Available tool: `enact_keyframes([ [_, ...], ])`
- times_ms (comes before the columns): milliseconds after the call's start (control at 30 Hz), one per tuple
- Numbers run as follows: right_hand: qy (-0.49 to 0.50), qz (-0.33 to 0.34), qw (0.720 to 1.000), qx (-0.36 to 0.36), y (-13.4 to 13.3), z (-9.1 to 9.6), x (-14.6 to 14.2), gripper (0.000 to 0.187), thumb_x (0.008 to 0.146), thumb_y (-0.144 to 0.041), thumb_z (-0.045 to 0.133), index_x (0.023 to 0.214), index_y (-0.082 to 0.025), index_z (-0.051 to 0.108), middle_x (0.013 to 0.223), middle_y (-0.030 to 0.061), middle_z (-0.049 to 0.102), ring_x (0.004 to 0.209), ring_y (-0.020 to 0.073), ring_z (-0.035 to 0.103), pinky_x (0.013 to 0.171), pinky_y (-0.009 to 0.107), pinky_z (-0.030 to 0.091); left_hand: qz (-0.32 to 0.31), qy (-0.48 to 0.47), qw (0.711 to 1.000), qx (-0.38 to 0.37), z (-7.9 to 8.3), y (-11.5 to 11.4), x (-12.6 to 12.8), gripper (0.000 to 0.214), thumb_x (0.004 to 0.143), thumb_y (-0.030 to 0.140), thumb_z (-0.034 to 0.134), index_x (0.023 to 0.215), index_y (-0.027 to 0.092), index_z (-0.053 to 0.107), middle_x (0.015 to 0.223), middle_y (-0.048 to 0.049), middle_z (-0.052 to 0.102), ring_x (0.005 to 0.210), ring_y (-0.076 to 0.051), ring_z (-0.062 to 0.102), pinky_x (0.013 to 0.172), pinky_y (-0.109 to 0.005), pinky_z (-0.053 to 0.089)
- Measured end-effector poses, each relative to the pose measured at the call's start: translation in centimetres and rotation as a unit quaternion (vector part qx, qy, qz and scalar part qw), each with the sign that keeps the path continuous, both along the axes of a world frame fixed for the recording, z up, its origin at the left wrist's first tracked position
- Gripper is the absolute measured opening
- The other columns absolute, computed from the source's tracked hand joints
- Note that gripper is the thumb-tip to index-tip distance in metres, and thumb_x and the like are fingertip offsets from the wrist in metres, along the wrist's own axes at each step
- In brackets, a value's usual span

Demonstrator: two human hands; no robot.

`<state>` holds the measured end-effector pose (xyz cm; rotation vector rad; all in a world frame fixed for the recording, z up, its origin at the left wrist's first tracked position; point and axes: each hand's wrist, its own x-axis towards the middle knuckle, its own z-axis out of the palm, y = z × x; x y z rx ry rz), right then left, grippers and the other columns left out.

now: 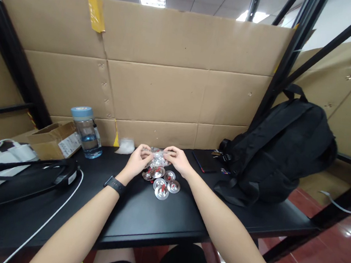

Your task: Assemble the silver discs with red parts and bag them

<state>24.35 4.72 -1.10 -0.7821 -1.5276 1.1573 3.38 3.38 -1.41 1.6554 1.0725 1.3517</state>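
A crinkled clear plastic bag (158, 158) lies between my two hands at the middle of the black table. My left hand (138, 160) pinches its left side, and my right hand (177, 159) grips its right side. Shiny round metal discs with red bits at their centres, such as this disc (161, 192), are spread on the table just in front of the bag. Several of them overlap. Another disc (158, 172) lies right below the bag's near edge. What is inside the bag I cannot make out clearly.
To the left stand a water bottle (90, 136) with a blue lid, an open cardboard box (55, 137) and a black case (22, 181) with white chargers and a cable. A black backpack (285, 149) leans at the right, beside a dark notebook (205, 161). Cardboard (155, 90) walls the back.
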Motion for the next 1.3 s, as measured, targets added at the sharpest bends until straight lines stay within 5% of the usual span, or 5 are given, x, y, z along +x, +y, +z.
enact_keyframes([
  [300,0.095,-0.08,0.991,-0.049,0.4,-1.0,-1.3,0.053,0.062,-0.053,0.083,0.074,-0.023,0.042,0.065,-0.0001,0.068,0.051,0.0138,0.06,0.048,0.023,0.039,-0.016,0.017,1.0,0.015,-0.1,-0.2,0.6,0.029,0.076,0.044,0.074,0.083,0.02,0.061,0.086,-0.0061,0.075,0.079,-0.022,0.074,0.067,-0.031,0.058],
  [700,0.023,0.016,0.999,-0.03,-0.2,-0.5,-0.7,0.035,0.064,-0.042,0.085,0.087,-0.016,0.081,0.078,0.0061,0.075,0.066,0.0173,0.065,0.067,0.032,0.051,-0.029,0.045,0.998,0.037,0.8,-1.0,1.0,0.036,0.082,0.032,0.067,0.114,0.018,0.075,0.118,-0.0108,0.075,0.107,-0.027,0.071,0.091,-0.04,0.058],
  [900,0.008,0.016,1.0,-0.006,-0.4,-0.3,-0.5,0.035,0.067,-0.044,0.084,0.087,-0.016,0.08,0.082,0.0064,0.075,0.072,0.0178,0.063,0.068,0.031,0.049,-0.033,0.063,0.996,0.052,0.3,-0.5,0.7,0.031,0.084,0.038,0.067,0.104,0.016,0.077,0.102,-0.0109,0.078,0.087,-0.024,0.073,0.074,-0.033,0.058],
  [1067,0.007,0.016,1.0,-0.015,-0.6,-0.2,-0.2,0.045,0.07,-0.029,0.08,0.113,-0.017,0.075,0.059,-0.0026,0.063,0.058,0.0139,0.056,0.064,0.029,0.048,-0.016,0.095,0.994,0.05,-0.2,-0.1,0.1,0.06,0.081,0.031,0.068,0.14,0.018,0.059,0.072,-0.0014,0.07,0.052,-0.013,0.058,0.051,-0.024,0.047],
  [1300,-0.034,0.064,0.997,-0.004,-0.8,0.1,0.0,0.045,0.07,-0.024,0.077,0.114,-0.017,0.075,0.083,0.0035,0.075,0.068,0.0154,0.064,0.071,0.03,0.053,-0.079,0.038,0.994,0.062,0.0,-0.7,0.1,0.095,0.078,0.027,0.074,0.158,0.035,0.022,0.155,-0.0186,0.039,0.064,-0.005,0.061,0.064,-0.025,0.055],
])
